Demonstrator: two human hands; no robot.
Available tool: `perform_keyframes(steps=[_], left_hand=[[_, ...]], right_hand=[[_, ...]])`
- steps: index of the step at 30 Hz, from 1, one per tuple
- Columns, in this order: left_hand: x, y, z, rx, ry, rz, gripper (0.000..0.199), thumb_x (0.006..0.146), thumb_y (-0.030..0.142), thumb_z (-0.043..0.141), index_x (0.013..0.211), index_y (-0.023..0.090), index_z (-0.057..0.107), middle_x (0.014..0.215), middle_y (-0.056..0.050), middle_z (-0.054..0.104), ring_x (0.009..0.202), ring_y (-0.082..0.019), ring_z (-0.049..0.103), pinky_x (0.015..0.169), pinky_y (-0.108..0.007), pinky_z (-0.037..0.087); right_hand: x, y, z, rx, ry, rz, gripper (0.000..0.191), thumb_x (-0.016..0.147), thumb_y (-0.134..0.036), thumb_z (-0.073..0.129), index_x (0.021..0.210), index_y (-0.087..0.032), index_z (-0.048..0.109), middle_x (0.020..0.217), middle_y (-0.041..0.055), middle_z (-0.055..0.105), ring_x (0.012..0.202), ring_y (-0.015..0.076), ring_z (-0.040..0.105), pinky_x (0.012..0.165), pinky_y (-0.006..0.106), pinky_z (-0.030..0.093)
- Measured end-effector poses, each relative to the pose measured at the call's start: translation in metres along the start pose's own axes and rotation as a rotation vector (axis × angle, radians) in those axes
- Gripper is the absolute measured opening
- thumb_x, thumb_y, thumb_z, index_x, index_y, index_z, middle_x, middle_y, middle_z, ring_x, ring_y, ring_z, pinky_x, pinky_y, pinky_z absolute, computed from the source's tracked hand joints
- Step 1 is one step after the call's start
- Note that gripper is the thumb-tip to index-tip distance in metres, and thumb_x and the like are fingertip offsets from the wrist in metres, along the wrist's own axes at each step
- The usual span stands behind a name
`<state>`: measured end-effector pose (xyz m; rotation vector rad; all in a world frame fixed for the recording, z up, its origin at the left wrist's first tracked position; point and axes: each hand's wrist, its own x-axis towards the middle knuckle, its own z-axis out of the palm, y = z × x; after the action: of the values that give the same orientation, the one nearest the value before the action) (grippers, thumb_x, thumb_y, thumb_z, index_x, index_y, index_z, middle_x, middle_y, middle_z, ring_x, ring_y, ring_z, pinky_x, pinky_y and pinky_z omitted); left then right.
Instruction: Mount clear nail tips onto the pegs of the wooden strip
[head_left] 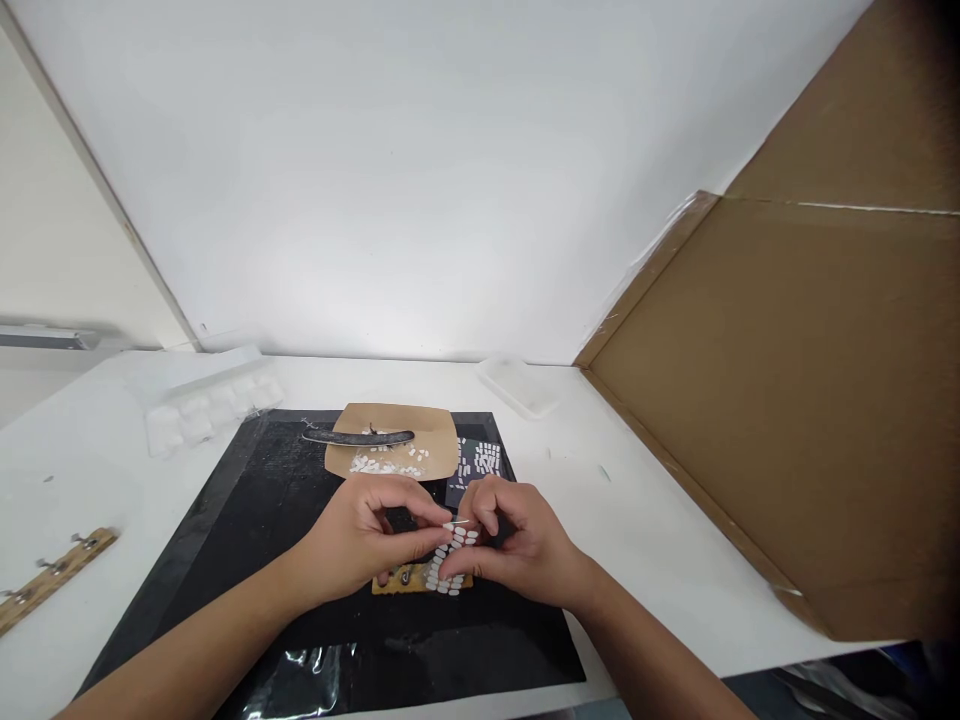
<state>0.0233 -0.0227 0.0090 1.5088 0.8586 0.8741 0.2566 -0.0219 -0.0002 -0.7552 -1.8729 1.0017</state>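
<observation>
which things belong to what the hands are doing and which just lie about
Likely in use:
handled white pieces
yellowish block beneath
tan card
curved dark strip
dark sheet with white pieces
black mat

Apparently lying about:
compartmented tray
shallow tray
wooden strip with metal fittings

A smooth white wall [420, 180] rises behind the white bench [645, 540], bathed in soft, even light. At left, beyond a narrow grey edge [97, 175], stands a cream wall [60, 220]; at right, a large brown board [787, 420] leans outward, its frayed border meeting the white.
</observation>
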Motion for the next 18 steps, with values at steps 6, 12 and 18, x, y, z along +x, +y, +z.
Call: perform_keyframes(steps=[6, 12, 18], left_hand=[[0.0017, 0.001, -0.0001, 0.019, 0.004, -0.004, 0.021, 0.086, 0.037, 0.084, 0.095, 0.018, 0.087, 0.089, -0.007, 0.075, 0.052, -0.007, 0.064, 0.036, -0.011, 0.05], [0.0021, 0.0004, -0.0011, 0.032, 0.0, -0.043, 0.022, 0.088, 0.038, 0.082, 0.098, 0.018, 0.087, 0.095, -0.008, 0.076, 0.05, -0.006, 0.062, 0.037, -0.011, 0.05], [0.0027, -0.0016, 0.0002, 0.053, 0.037, -0.027, 0.021, 0.09, 0.039, 0.08, 0.097, 0.02, 0.086, 0.098, -0.007, 0.076, 0.051, -0.005, 0.061, 0.037, -0.011, 0.05]], right_hand=[[0.0011, -0.0006, -0.0008, -0.015, -0.003, -0.01, 0.06, 0.075, -0.037, 0.097, 0.073, -0.024, 0.038, 0.073, -0.0053, 0.057, 0.063, 0.012, 0.053, 0.057, 0.026, 0.043], [0.0013, -0.0007, -0.0023, -0.037, 0.002, -0.013, 0.058, 0.076, -0.038, 0.097, 0.075, -0.024, 0.041, 0.077, -0.0037, 0.063, 0.066, 0.0133, 0.058, 0.06, 0.028, 0.046], [0.0003, 0.0006, -0.0052, -0.077, 0.022, 0.002, 0.045, 0.079, -0.033, 0.095, 0.081, -0.024, 0.051, 0.081, -0.003, 0.062, 0.07, 0.0136, 0.057, 0.063, 0.028, 0.047]])
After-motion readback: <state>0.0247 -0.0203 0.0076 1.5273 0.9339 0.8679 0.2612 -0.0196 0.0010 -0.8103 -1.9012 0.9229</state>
